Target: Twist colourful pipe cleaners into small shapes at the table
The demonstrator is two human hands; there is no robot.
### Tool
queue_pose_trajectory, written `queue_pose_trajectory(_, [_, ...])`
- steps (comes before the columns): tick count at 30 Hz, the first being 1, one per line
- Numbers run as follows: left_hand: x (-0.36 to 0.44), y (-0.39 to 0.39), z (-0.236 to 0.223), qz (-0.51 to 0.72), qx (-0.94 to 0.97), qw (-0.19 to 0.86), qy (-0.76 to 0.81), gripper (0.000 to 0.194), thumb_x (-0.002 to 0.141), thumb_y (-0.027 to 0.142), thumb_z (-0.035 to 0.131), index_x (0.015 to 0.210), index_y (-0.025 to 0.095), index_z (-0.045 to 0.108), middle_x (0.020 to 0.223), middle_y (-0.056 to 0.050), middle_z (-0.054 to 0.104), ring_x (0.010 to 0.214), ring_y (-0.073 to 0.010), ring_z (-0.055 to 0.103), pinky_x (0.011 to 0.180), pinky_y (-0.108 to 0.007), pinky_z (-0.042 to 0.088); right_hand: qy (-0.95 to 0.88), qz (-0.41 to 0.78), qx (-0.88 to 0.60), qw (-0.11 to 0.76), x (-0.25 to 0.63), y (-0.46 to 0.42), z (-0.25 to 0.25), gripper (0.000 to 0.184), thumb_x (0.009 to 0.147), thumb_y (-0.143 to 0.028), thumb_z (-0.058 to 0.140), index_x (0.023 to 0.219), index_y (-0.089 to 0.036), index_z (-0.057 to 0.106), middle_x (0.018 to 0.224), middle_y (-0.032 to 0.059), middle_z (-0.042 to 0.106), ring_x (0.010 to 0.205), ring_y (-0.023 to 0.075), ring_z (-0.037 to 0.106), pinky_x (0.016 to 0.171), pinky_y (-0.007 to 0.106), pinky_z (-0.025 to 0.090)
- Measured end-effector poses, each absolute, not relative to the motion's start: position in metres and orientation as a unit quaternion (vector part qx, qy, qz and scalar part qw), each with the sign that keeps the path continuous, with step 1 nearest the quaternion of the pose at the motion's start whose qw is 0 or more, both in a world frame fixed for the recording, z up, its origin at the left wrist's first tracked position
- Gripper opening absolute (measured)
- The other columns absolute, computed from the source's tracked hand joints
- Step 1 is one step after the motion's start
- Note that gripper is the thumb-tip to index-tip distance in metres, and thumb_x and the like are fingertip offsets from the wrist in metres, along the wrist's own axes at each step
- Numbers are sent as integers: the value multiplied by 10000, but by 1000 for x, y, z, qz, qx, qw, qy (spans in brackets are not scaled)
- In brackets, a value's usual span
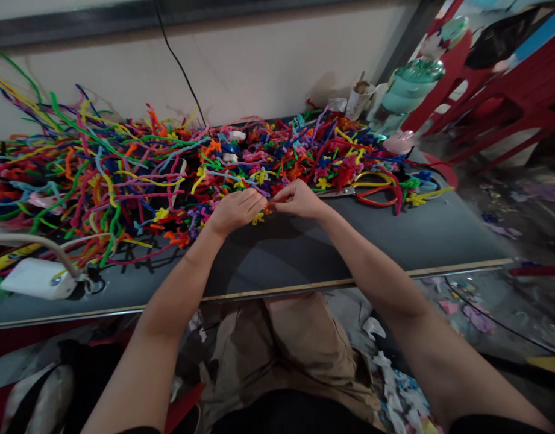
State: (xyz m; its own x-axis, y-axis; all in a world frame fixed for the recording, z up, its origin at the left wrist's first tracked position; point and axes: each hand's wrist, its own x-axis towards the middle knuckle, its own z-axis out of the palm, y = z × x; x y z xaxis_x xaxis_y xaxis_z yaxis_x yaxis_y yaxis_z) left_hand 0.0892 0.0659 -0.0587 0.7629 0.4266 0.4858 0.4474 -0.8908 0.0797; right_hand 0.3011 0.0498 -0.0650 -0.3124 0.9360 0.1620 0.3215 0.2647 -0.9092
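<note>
My left hand (238,211) is at the front edge of the pile, its fingers pressed together and pointing right. Beside it my right hand (299,200) makes a pinch, thumb against fingertips. Between the two sets of fingertips shows a small orange fuzzy piece of pipe cleaner (267,210); its shape is mostly hidden. A yellow pipe-cleaner flower (258,218) lies just below my left fingertips. Behind both hands spreads a pile of colourful pipe cleaners (146,163), some long, others twisted into small flowers.
Scissors with orange and yellow handles (377,196) lie right of my right hand on the dark tabletop (281,259). A white power adapter or socket block (40,278) sits at the left front. Paper cups (359,99) and a green figure-like container (408,87) stand at the back right.
</note>
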Motion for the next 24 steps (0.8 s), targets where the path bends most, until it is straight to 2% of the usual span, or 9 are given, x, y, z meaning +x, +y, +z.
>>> queue_pose_trajectory(3, [98,66,-61,-309,-908,-37,-280,260,928,292,474,852,170,691,814,-106,688,872,-206,634,773,-323,509,-741,231,-498,387,298,45,-67,163,705,-305,660,711,-188,774,596,17,678,557,120,557,545,243,379])
queue_pose_trajectory(6, [109,68,-70,-393,-824,-189,-362,259,860,369,579,721,168,665,681,-65,639,689,-171,592,679,-300,491,-762,88,-523,372,294,40,-69,182,769,-280,603,748,-230,777,689,19,727,648,152,624,613,260,409])
queue_pose_trajectory(9, [114,72,-80,-387,-707,-414,-424,302,824,416,614,659,165,640,541,-12,530,476,-109,461,479,-248,391,-770,50,-526,359,291,38,-72,216,809,-284,568,772,-238,776,739,29,740,678,161,643,623,263,417])
queue_pose_trajectory(11, [113,75,-83,-378,-668,-470,-435,314,823,435,608,666,166,647,521,-2,507,442,-99,424,436,-236,351,-762,76,-527,368,291,41,-74,205,803,-294,585,768,-229,776,718,35,732,653,160,639,612,260,424])
queue_pose_trajectory(13, [108,77,-82,-404,-705,-400,-424,294,837,436,595,739,172,680,615,-34,595,546,-130,525,510,-252,429,-747,124,-528,384,293,45,-76,187,776,-297,613,752,-212,777,679,34,719,604,150,620,592,254,429])
queue_pose_trajectory(15, [103,76,-77,-423,-779,-254,-388,275,863,424,577,848,185,712,805,-75,688,775,-181,623,704,-304,508,-732,172,-525,398,296,49,-77,169,739,-283,635,733,-192,778,646,30,706,553,131,589,569,247,427])
queue_pose_trajectory(18, [96,74,-70,-371,-867,-92,-318,266,910,379,532,946,205,730,941,-92,716,958,-210,635,877,-351,494,-717,230,-516,408,298,52,-78,162,697,-265,650,704,-160,772,595,25,677,488,98,519,517,232,395])
queue_pose_trajectory(21, [94,73,-68,-319,-904,-33,-283,290,946,348,476,978,213,730,933,-98,720,955,-205,639,856,-336,501,-700,283,-508,415,298,53,-77,203,705,-295,644,696,-131,764,527,14,617,434,65,421,448,216,323])
queue_pose_trajectory(24, [94,74,-68,-317,-905,-27,-282,292,945,372,486,997,207,721,943,-104,714,957,-214,635,854,-341,502,-679,320,-508,423,298,52,-77,242,725,-316,636,716,-113,767,464,-6,533,409,48,341,417,217,263])
